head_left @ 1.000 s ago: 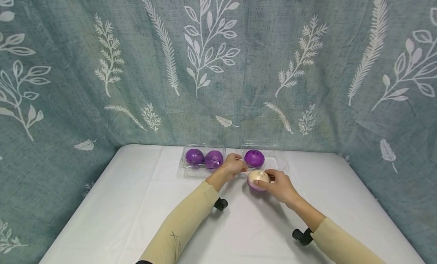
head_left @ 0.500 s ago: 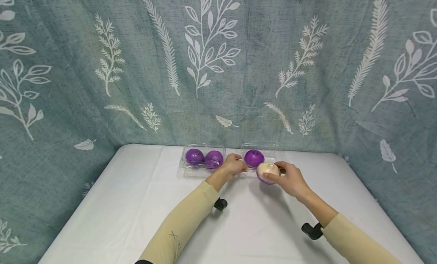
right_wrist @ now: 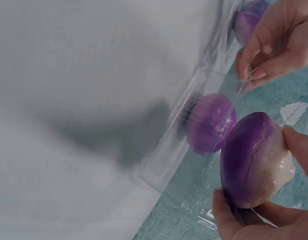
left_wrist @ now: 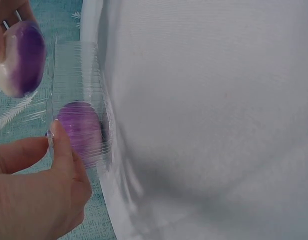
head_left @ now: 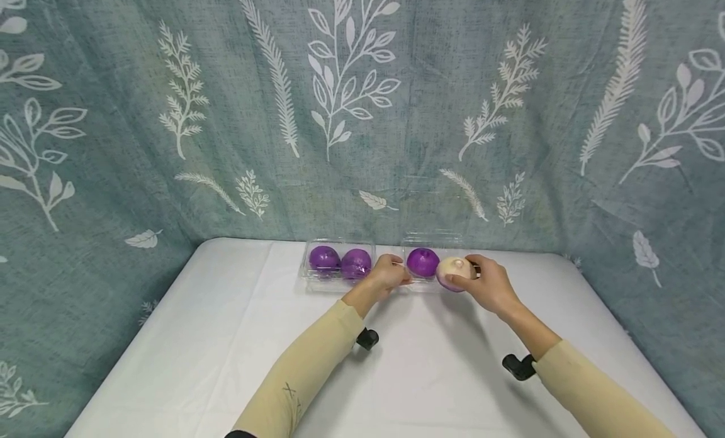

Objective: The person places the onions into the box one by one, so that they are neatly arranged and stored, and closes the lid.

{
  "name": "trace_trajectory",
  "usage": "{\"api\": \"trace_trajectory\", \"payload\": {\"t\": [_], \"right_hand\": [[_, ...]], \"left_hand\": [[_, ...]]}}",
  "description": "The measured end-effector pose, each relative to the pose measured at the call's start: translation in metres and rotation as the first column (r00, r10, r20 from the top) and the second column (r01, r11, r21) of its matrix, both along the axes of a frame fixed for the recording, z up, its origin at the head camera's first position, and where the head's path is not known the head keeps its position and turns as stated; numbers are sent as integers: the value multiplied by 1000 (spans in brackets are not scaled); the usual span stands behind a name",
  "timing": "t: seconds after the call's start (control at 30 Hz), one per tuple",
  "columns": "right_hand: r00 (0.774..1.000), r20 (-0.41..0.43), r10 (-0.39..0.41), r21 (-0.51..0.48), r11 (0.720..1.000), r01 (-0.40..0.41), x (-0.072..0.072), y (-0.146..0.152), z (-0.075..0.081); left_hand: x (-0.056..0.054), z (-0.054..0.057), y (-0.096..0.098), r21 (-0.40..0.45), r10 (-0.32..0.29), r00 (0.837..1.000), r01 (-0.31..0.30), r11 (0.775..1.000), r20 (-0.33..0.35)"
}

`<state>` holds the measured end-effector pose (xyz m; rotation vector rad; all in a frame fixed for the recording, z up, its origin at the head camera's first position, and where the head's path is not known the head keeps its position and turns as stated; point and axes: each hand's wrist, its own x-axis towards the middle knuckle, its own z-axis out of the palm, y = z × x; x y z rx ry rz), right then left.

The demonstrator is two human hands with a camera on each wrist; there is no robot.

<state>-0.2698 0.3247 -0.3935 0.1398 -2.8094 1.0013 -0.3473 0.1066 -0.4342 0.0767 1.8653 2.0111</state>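
My right hand (head_left: 491, 286) grips a purple-and-white turnip (head_left: 455, 273) between thumb and fingers, its pale side up. It is at the right part of an open clear plastic container (right_wrist: 166, 172); whether it touches the container, I cannot tell. A purple turnip (head_left: 422, 262) lies in the container's left part, close beside the held one. With thumb and fingertips my left hand (head_left: 387, 275) pinches the container's left edge, as the left wrist view also shows. The right wrist view has the held turnip (right_wrist: 251, 160) tilted, purple side toward the table.
Left of my left hand stands another clear plastic container (head_left: 308, 275) holding two purple turnips (head_left: 340, 262). Both containers sit near the far edge of the white-covered table (head_left: 226, 337). A green leaf-patterned curtain (head_left: 362, 192) hangs just behind.
My right hand has carried the turnip to the right and away from me, from in front of the container to its right part. The left hand has stayed at the container's edge.
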Motion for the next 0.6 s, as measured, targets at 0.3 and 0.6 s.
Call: {"api": "trace_trajectory", "payload": {"t": [0.3, 0.6], "right_hand": [[1000, 3, -25, 36, 999, 25, -16, 3, 1], [999, -2, -39, 49, 998, 39, -34, 12, -7]], "left_hand": [[0, 1, -1, -1, -17, 1000, 17, 1000, -4], [2, 1, -1, -13, -10, 1000, 10, 1000, -11]]}}
